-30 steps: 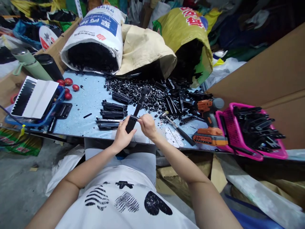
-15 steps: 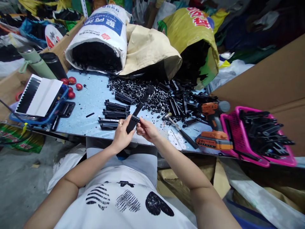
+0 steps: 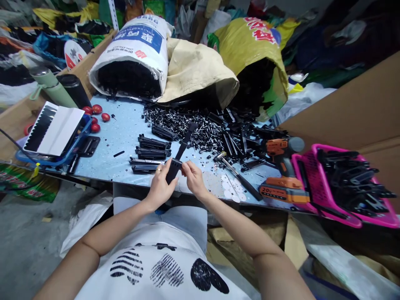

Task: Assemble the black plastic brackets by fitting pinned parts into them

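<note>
The fingers of the left hand (image 3: 162, 182) are clamped on a long black part (image 3: 183, 149), around its wide end. The fingers of the right hand (image 3: 193, 178) are bent and drawn together at the side of this same end; whether they pinch some small piece there, I cannot tell, because it is hidden. The long part is on the near side of the heap of small black parts (image 3: 200, 139), and its thin end reaches over the heap; if it touches, I cannot see.

To the left of the heap, toward the person, black assembled pieces (image 3: 153, 154) lie in a row. To the right of the heap, on its near side, there are the hammer (image 3: 242, 178) and some white discs (image 3: 229, 187). Farther right from the heap stand the orange drill (image 3: 283, 187) and a pink basket (image 3: 331, 196) with black parts inside. Well left of the heap are red fruits (image 3: 96, 109) and a blue tray (image 3: 70, 155). Behind the heap lie the white sack (image 3: 131, 50), the beige sack (image 3: 196, 68) and the yellow sack (image 3: 246, 46).
</note>
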Available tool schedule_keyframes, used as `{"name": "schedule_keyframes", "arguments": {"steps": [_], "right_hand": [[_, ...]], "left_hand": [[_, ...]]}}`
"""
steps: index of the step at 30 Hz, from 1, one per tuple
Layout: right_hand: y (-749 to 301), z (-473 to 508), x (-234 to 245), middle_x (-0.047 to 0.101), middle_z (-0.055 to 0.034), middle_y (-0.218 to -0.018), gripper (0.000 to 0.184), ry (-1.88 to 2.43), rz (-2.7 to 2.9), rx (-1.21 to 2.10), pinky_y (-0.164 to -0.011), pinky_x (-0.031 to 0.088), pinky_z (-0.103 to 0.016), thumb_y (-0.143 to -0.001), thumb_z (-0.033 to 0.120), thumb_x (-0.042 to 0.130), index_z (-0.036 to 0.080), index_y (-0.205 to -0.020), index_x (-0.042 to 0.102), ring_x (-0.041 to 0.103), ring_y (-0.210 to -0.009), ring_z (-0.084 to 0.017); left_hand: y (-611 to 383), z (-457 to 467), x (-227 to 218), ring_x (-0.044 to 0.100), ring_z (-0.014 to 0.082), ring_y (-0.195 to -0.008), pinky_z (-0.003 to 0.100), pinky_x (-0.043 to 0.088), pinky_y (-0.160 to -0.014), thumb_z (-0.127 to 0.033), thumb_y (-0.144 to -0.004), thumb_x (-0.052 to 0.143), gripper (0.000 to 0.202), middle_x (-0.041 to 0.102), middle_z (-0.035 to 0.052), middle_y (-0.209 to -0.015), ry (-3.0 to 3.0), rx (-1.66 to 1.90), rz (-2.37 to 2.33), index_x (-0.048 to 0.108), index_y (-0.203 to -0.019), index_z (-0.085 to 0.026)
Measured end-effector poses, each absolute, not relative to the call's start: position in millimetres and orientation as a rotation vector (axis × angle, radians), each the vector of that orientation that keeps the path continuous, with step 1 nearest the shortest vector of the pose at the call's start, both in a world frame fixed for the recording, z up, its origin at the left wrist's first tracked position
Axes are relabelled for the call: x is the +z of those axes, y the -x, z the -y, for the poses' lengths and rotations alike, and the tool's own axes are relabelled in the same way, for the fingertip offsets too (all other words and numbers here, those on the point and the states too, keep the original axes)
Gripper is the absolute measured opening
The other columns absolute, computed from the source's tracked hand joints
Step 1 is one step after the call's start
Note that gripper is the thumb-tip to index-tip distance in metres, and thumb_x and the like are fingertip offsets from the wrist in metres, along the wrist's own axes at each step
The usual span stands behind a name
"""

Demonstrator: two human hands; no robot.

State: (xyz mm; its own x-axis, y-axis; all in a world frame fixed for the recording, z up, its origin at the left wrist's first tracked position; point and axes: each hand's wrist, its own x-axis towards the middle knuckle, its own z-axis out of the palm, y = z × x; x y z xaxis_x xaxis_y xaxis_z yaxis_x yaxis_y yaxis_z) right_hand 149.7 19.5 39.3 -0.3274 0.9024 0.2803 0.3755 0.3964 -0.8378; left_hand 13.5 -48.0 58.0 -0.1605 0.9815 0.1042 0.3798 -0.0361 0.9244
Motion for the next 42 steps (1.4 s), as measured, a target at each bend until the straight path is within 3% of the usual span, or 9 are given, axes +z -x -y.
{"name": "schedule_keyframes", "arguments": {"steps": [4, 9, 14, 18, 22, 28, 31, 36, 42], "right_hand": [[-156.5, -15.9, 51.8, 0.054, -0.0025, -0.066, 0.05, 1.119, 1.986, 1.042, -0.063, 0.04, -0.028, -0.095, 0.057, 0.025, 0.018, -0.074, 0.049, 0.051, -0.062, -0.014], [-202.0, -35.8, 86.8, 0.062, -0.0114, -0.09, 0.063, 0.642, 2.731, 0.024, -0.075, 0.036, -0.034, -0.083, 0.072, 0.037, 0.015, -0.088, 0.06, 0.054, -0.084, -0.021], [-214.1, -34.6, 83.9, 0.052, -0.0055, -0.059, 0.062, 0.553, 2.828, -0.377, -0.055, 0.023, -0.029, -0.088, 0.068, 0.033, 0.015, -0.064, 0.055, 0.043, -0.055, -0.013], [-211.1, -27.0, 80.7, 0.048, -0.0024, -0.054, 0.063, 0.611, 2.694, -0.113, -0.051, 0.02, -0.027, -0.085, 0.071, 0.033, 0.016, -0.06, 0.05, 0.039, -0.049, -0.01], [-203.2, -5.6, 97.5, 0.044, 0.0001, -0.052, 0.059, 0.313, 2.53, 0.572, -0.048, 0.024, -0.025, -0.093, 0.063, 0.025, 0.016, -0.065, 0.05, 0.038, -0.046, -0.01], [-147.6, 53.8, 83.0, 0.048, -0.0008, -0.059, 0.045, 0.054, 1.844, 1.344, -0.051, 0.037, -0.025, -0.096, 0.051, 0.024, 0.02, -0.075, 0.049, 0.045, -0.051, -0.012], [-110.8, 70.9, 57.4, 0.056, -0.0083, -0.091, 0.05, 0.323, 1.586, 1.176, -0.072, 0.048, -0.037, -0.09, 0.063, 0.018, 0.024, -0.097, 0.048, 0.057, -0.084, -0.02], [-71.9, 1.5, 39.5, 0.051, -0.011, -0.12, 0.057, 0.433, 1.853, 0.985, -0.099, 0.039, -0.044, -0.092, 0.057, 0.004, 0.024, -0.116, 0.045, 0.047, -0.117, -0.023], [-55.8, -171.0, 42.0, 0.052, -0.0189, -0.119, 0.037, 1.146, 2.659, 0.277, -0.097, 0.035, -0.042, -0.091, 0.03, 0.041, 0.01, -0.122, 0.048, 0.044, -0.114, -0.029]], "left_hand": [[6.2, 44.8, 59.6, 0.05, 0.0266, -0.116, 0.04, 0.04, -0.1, -0.023, -0.076, 0.061, 0.053, 0.052, 0.0122, -0.125, -1.474, 1.073, -1.547, 0.049, -0.128, -0.019], [49.9, 36.4, 69.7, 0.06, 0.015, -0.063, 0.029, 0.049, -0.063, -0.041, -0.078, 0.061, 0.043, 0.063, 0.0059, -0.087, -1.127, 0.51, -0.887, 0.057, -0.112, -0.015], [53.3, 49.0, 94.4, 0.062, 0.0186, -0.079, 0.028, 0.046, -0.071, -0.046, -0.091, 0.041, 0.039, 0.066, 0.0085, -0.087, -1.747, 0.38, -1.159, 0.064, -0.096, -0.015], [50.6, 67.9, 101.4, 0.057, 0.0197, -0.062, 0.029, 0.039, -0.06, -0.051, -0.094, 0.033, 0.055, 0.06, 0.0107, -0.062, -2.319, 0.533, -1.914, 0.06, -0.067, -0.012], [61.1, 84.2, 104.0, 0.049, 0.0144, -0.05, 0.027, 0.032, -0.053, -0.052, -0.095, 0.025, 0.058, 0.053, 0.0044, -0.052, -2.544, 0.887, -1.415, 0.054, -0.062, -0.015], [26.4, 114.2, 97.6, 0.046, 0.0108, -0.05, 0.024, 0.037, -0.052, -0.05, -0.097, 0.011, 0.058, 0.049, 0.0014, -0.053, -1.994, 1.393, -0.914, 0.05, -0.068, -0.017], [12.0, 121.0, 78.0, 0.057, 0.0168, -0.07, 0.03, 0.046, -0.064, -0.064, -0.091, 0.016, 0.063, 0.059, 0.007, -0.071, -2.053, 1.632, -0.989, 0.059, -0.083, -0.018], [44.2, 88.3, 46.5, 0.056, 0.0301, -0.107, 0.043, 0.041, -0.096, -0.082, -0.076, 0.026, 0.079, 0.064, 0.0148, -0.104, -2.227, 1.132, -1.41, 0.066, -0.105, -0.021], [90.7, -16.2, 42.2, 0.05, 0.0351, -0.115, 0.044, 0.032, -0.103, -0.068, -0.067, 0.064, 0.064, 0.059, 0.0195, -0.114, -1.985, 0.802, -1.658, 0.065, -0.106, -0.017]]}}
